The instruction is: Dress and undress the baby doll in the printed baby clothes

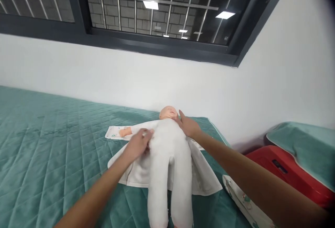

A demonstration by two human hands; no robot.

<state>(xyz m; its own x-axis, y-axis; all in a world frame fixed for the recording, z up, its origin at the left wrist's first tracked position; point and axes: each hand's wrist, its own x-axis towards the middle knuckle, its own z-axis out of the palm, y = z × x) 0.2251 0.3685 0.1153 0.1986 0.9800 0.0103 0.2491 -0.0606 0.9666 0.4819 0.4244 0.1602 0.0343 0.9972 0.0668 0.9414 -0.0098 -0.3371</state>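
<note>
1. The left hand [138, 143] is curled at the left of the baby doll [170, 141]; whether cloth is pinched cannot be told.
2. The right hand [190, 126] is spread at its right shoulder.
3. Laid face-up over an open baby jacket [205, 179], the doll is apparently being positioned; careful alignment seems called for.

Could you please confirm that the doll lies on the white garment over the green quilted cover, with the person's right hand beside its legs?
Not quite: the head view shows the right hand up by the doll's head, not beside its legs. The doll does lie on the white garment over the green quilted cover.
</note>
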